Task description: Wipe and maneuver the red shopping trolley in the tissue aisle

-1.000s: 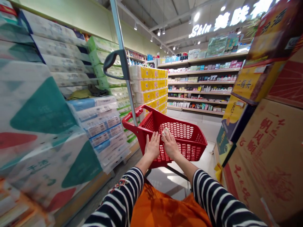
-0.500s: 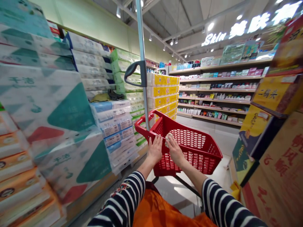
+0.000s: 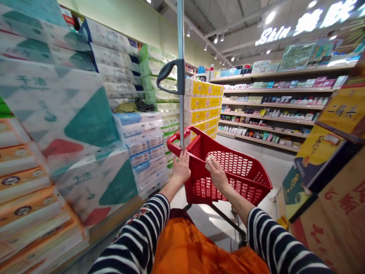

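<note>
A red plastic shopping cart point(image 3: 236, 179) stands in front of me, its holed basket pointing to the right. My left hand point(image 3: 181, 169) lies with fingers stretched out on the near top rim, close to the foot of the metal pole point(image 3: 181, 121). A grey loop handle point(image 3: 172, 78) sits partway up that pole. Farther along the same rim, my right hand point(image 3: 219, 175) is closed on a crumpled off-white cloth point(image 3: 209, 161). The cloth is at the rim; its underside is hidden by the fingers.
Stacked tissue packs point(image 3: 80, 102) line the left side, with yellow-and-white packs point(image 3: 203, 102) beyond the cart. Boxes point(image 3: 316, 152) are piled close on the right. Shelves of small bottles and cartons point(image 3: 273, 102) stand across the pale floor point(image 3: 256, 146).
My left hand has slid left along the rim toward the pole's foot. My right hand, with the cloth, is now farther from it. The view has shifted slightly.
</note>
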`<state>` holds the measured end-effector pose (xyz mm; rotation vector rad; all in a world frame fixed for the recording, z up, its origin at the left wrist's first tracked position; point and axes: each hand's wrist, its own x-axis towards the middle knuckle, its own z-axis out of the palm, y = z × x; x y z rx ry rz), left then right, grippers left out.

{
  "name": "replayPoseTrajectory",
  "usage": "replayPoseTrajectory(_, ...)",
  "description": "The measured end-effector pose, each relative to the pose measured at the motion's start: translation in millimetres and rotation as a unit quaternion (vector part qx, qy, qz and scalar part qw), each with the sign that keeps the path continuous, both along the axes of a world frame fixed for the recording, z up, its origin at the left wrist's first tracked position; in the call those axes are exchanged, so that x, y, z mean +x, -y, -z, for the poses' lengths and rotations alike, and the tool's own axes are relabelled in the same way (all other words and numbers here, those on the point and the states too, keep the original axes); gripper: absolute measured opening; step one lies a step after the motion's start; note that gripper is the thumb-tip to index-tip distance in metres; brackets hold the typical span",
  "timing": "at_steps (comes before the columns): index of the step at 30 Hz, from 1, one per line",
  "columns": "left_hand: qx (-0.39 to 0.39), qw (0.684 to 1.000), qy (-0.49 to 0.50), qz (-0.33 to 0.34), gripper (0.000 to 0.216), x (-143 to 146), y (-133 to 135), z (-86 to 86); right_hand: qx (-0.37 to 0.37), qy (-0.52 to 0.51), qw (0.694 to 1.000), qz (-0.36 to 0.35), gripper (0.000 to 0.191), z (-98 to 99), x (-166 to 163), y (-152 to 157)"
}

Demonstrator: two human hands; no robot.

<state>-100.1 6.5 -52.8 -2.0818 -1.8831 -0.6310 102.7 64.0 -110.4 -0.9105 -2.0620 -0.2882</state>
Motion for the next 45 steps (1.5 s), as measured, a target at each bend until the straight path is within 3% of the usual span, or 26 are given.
replayPoseTrajectory(3, 0.032, 0.986, 0.161, -0.019, 0.065, 5, 1, 3.4, 0.016, -0.011, 0.998, -0.068, 0.056, -26.1, -33, 10)
replayPoseTrajectory(5, 0.045, 0.945, 0.324, -0.003, 0.057, 10, 0, 5.8, 0.022, -0.034, 0.994, -0.101, 0.054, -39.0, -56, 20)
replayPoseTrajectory(7, 0.030, 0.864, 0.498, 0.064, 0.049, 15, -1, 8.5, 0.021, -0.049, 0.992, -0.114, 0.052, -44.4, -72, 31)
replayPoseTrajectory(10, -0.031, 0.680, 0.713, 0.168, 0.040, 19, 1, 14.5, 0.011, -0.008, 0.996, -0.093, 0.054, -39.2, -78, 41)
replayPoseTrajectory(12, -0.084, 0.574, 0.794, 0.182, 0.035, 16, 7, 20.2, 0.004, 0.055, 0.994, -0.090, 0.058, -31.6, -74, 41)
replayPoseTrajectory(14, -0.143, 0.527, 0.823, 0.158, 0.033, 9, 14, 26.2, 0.005, 0.109, 0.988, -0.106, 0.054, -26.1, -67, 37)
replayPoseTrajectory(15, -0.171, 0.527, 0.820, 0.147, 0.033, 3, 18, 28.9, 0.010, 0.125, 0.985, -0.118, 0.050, -25.5, -65, 33)
replayPoseTrajectory(17, -0.197, 0.566, 0.790, 0.130, 0.036, -9, 22, 32.9, 0.030, 0.135, 0.981, -0.139, 0.042, -29.9, -65, 27)
replayPoseTrajectory(20, -0.112, 0.703, 0.699, 0.067, 0.044, -28, 19, 35.4, 0.077, 0.136, 0.976, -0.154, 0.038, -47.6, -78, 20)
replayPoseTrajectory(23, -0.028, 0.857, 0.513, -0.030, 0.057, -39, 14, 38.5, 0.122, 0.167, 0.966, -0.157, 0.036, -64.9, -96, 12)
replayPoseTrajectory(24, -0.041, 0.892, 0.447, -0.055, 0.061, -40, 13, 40.7, 0.133, 0.185, 0.960, -0.163, 0.035, -68.1, -101, 9)
replayPoseTrajectory(26, -0.104, 0.932, 0.335, -0.091, 0.068, -38, 15, 47.3, 0.149, 0.215, 0.949, -0.175, 0.033, -69.4, -106, 2)
replayPoseTrajectory(30, -0.184, 0.953, 0.204, -0.129, 0.070, -30, 26, 66.0, 0.154, 0.243, 0.940, -0.184, 0.031, -49.9, -103, -7)
replayPoseTrajectory(36, -0.223, 0.948, 0.155, -0.166, 0.068, -34, 33, 87.3, 0.063, 0.317, 0.930, -0.175, 0.027, 27.0, -79, 7)
replayPoseTrajectory(38, -0.218, 0.952, 0.136, -0.164, 0.067, -36, 31, 88.0, 0.036, 0.314, 0.934, -0.169, 0.027, 39.1, -75, 12)
replayPoseTrajectory(40, -0.209, 0.958, 0.116, -0.157, 0.067, -35, 30, 85.4, 0.040, 0.304, 0.935, -0.178, 0.028, 31.1, -76, 13)
replayPoseTrajectory(42, -0.198, 0.965, 0.097, -0.143, 0.068, -32, 29, 81.0, 0.064, 0.279, 0.942, -0.174, 0.029, 6.0, -83, 9)
replayPoseTrajectory(45, -0.191, 0.971, 0.067, -0.124, 0.071, -24, 29, 74.0, 0.089, 0.206, 0.968, -0.115, 0.033, -37.8, -95, -5)
